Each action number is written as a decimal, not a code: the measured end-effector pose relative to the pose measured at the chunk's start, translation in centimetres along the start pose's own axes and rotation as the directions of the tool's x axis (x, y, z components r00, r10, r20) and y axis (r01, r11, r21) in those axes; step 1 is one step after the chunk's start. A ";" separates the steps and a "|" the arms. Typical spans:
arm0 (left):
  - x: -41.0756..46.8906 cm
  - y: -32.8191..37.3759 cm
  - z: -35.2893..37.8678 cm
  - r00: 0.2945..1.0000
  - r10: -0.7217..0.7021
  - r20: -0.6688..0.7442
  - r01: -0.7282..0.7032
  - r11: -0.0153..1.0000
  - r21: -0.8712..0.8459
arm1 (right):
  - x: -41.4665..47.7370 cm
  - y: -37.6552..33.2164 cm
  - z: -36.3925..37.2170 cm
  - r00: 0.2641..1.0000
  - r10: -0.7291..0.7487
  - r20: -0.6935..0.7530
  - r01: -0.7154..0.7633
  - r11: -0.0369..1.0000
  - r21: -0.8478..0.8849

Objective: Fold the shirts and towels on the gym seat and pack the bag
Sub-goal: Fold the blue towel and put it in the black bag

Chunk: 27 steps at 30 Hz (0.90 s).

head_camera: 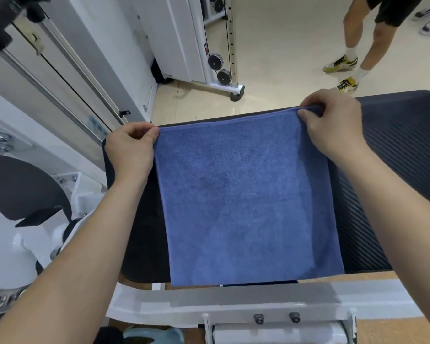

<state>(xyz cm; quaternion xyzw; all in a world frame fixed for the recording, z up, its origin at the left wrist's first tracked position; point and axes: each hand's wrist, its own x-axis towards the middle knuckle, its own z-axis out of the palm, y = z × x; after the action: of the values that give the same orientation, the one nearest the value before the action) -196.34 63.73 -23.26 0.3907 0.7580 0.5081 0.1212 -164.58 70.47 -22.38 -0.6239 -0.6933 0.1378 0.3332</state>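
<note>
Overhead, a person's two hands held a blue towel (248,194) spread flat on a black padded gym seat (395,150). The seat's bare right side showed a ribbed, diagonal texture. The left hand (132,147) pinched the towel's far left corner between thumb and curled fingers. The right hand (333,127) gripped the far right corner, its fingers folded over the stitched hem. Between them the far edge ran taut along the seat's far rim. The towel's near edge hung just past the seat's near rim, above a white steel frame (233,304) fitted with two bolts. A pale cream floor (283,58) stretched beyond the seat. On it stood a white cable machine (184,40), its black pulleys (219,68) stacked beside a perforated upright. At the far right of the room, a second person (372,36) in dark shorts stood near the seat's corner, wearing yellow-and-white trainers (340,63). To the left of the seat, a large black disc (18,187) sat on more white machinery beside the wall.
</note>
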 end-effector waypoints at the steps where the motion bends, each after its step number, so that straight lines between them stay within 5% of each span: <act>1: 0.0 0.0 0.0 1.000 -0.005 -0.007 0.005 1.000 -0.004 | 0.1 -0.1 -0.1 0.999 0.031 0.006 -0.031 0.999 0.013; 9: -0.5 0.3 0.5 0.999 -0.026 -0.037 0.027 1.000 0.016 | -0.9 0.1 0.6 0.989 0.147 -0.013 -0.147 0.989 -0.028; 13: -3.1 0.2 -1.2 1.000 -0.028 0.001 0.028 0.998 -0.057 | -5.5 -0.1 -0.7 0.987 0.145 -0.073 -0.137 0.984 0.112; 16: -8.6 -1.5 -3.6 0.998 -0.052 0.047 0.054 0.998 -0.042 | -11.2 0.5 -1.8 0.954 0.294 -0.056 -0.271 0.930 0.249; 19: -15.2 -4.1 -6.0 0.969 -0.219 0.113 0.216 0.976 0.038 | -16.6 1.8 -2.0 0.901 0.424 0.090 -0.429 0.846 0.317; 23: -21.5 -7.9 -7.6 0.909 -0.398 0.127 0.379 0.913 0.148 | -21.1 4.4 -1.8 0.860 0.489 0.150 -0.509 0.846 0.162; 27: -23.2 -8.8 -7.3 0.893 -0.439 0.099 0.410 0.885 0.221 | -22.2 5.7 -2.0 0.878 0.434 0.203 -0.437 0.899 -0.034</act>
<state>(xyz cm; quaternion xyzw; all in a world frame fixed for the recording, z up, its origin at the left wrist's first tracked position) -189.28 40.63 -32.49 0.2612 0.8601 0.3625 0.2460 -158.94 49.87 -30.81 -0.7439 -0.5652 0.2773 0.2244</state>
